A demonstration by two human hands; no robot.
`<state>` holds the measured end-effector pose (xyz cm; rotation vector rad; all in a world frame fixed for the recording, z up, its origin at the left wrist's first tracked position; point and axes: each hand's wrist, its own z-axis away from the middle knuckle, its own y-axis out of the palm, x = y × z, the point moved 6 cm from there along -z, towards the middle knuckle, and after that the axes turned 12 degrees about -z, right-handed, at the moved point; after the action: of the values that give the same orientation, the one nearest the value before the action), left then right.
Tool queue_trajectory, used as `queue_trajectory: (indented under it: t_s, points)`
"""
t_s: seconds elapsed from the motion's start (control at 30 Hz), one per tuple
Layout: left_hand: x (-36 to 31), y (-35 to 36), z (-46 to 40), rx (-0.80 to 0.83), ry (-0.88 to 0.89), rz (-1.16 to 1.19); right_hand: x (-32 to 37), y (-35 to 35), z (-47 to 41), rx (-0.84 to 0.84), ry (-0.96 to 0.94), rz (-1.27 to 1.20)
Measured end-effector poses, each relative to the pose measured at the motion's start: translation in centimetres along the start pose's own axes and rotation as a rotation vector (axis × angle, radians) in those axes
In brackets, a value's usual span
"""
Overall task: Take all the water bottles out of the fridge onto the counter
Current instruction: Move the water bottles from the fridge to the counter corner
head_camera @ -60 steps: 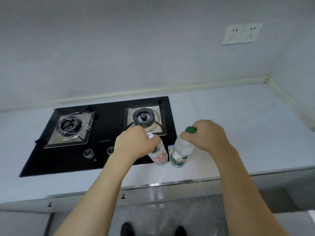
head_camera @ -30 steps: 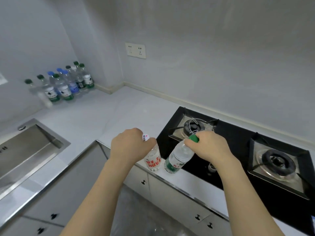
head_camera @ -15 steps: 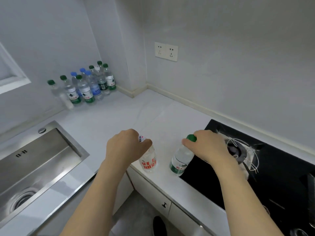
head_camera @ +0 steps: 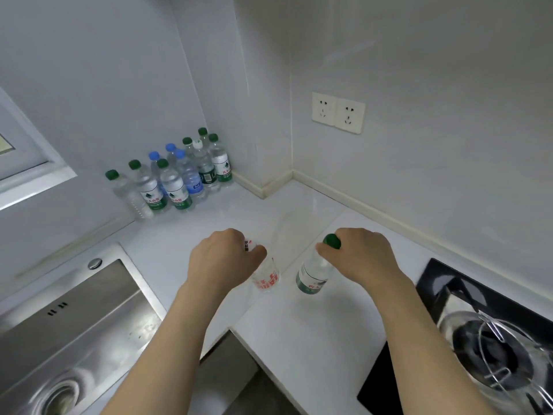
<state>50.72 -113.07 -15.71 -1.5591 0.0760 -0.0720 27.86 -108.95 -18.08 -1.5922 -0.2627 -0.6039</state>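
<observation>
The left hand (head_camera: 223,259) is gripping the red-labelled bottle (head_camera: 266,278) and the right hand (head_camera: 363,254) is pinching the green-capped bottle (head_camera: 314,275) by its top, both nearly upright over the table (head_camera: 299,333), with the standing bottle cluster (head_camera: 176,178) lying ahead-left, nearer the left hand.

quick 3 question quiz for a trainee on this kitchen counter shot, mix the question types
1. True or false: the right hand grips a green-capped bottle near its top.
2. Multiple choice: the group of standing bottles is A) in the sink, B) in the counter corner by the wall, C) on the stove.
3. Fill in: the bottle in the left hand has a label printed in ____ .

Key: 1 true. 2 B. 3 red; this red-label bottle is held from above, between the sink and the stove.
</observation>
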Motion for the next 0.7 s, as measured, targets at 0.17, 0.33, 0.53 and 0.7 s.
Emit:
queue_trajectory:
  t_s: [0.17,0.33,0.53,0.7]
  points:
    - [3.3,0.9,-4.6,0.028,-0.025,0.004,3.3,2.6,-4.4,0.049,-0.027,0.027]
    - [8.5,1.6,-10.2,0.054,-0.053,0.025,8.4,6.1,-9.5,0.103,-0.072,0.045]
    - [16.2,2.6,-17.1,0.05,-0.097,0.06,16.6,10.7,-16.6,0.171,-0.177,0.121]
    - [22.3,3.4,-21.4,0.029,-0.166,0.054,22.9,14.8,-21.7,0.233,-0.296,0.207]
